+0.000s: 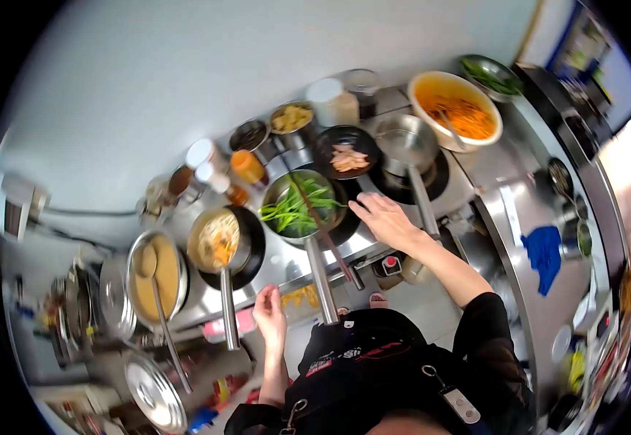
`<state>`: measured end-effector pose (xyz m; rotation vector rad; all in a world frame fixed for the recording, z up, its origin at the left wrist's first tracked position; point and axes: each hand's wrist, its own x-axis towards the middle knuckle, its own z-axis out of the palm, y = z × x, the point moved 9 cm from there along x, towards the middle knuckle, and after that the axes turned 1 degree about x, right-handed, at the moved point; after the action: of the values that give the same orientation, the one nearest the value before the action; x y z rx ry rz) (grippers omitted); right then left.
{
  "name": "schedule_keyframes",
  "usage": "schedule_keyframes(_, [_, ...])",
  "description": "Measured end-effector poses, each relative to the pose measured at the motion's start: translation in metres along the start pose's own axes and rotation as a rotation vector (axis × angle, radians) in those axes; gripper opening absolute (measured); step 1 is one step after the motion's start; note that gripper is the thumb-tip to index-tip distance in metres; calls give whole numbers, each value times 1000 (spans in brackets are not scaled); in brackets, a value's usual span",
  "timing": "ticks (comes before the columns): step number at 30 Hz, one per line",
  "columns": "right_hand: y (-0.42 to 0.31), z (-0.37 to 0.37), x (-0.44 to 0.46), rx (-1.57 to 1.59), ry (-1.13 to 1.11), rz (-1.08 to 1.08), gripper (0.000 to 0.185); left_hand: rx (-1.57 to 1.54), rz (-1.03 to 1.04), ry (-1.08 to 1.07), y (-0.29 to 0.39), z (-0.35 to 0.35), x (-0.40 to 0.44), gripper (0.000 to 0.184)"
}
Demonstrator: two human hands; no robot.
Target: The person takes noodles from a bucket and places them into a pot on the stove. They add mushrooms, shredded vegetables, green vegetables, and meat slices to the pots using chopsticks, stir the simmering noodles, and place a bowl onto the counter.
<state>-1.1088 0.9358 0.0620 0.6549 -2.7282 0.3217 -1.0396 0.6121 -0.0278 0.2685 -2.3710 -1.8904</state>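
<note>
My right hand (388, 221) reaches over the stove beside a saucepan of green vegetables (299, 205); its fingers are stretched out and it holds nothing. A pair of chopsticks (319, 220) lies across this pan, and its long handle (320, 283) points toward me. My left hand (270, 313) hangs in front of the stove edge between two pan handles, fingers drawn together with nothing visible in them. To its left is a saucepan with noodles and orange pieces (219, 241). Behind my right hand sit a black bowl of sliced meat (346, 154) and a saucepan of clear liquid (407, 142).
A large pot of brown broth (157, 279) with a ladle (157, 297) stands at left. Bottles, including an orange-topped one (248, 167), line the wall. At back right are a basin of orange shreds (425, 85) and a bowl of greens (491, 76). A blue cloth (544, 254) lies on the right counter.
</note>
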Motion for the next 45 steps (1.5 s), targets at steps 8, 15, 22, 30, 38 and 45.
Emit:
schedule_keyframes(8, [-37,73,28,-70,-118,-249,70,95,-74,81,-5,-13,-40,27])
schedule_keyframes(15, [-50,110,23,198,-4,-254,41,166,-82,57,3,-11,-46,25])
schedule_keyframes(22, [-32,31,-1,535,201,-95,34,180,-118,-30,-6,4,-42,27])
schedule_keyframes(30, [21,-80,-79,852,594,491,18,-221,-464,-286,-40,64,-50,63])
schedule_keyframes(38, [40,-85,-124,1038,710,573,18,-72,-436,-468,-29,98,-49,68])
schedule_keyframes(45, [69,-85,-164,1067,933,802,22,-102,-406,-433,-16,88,-38,71])
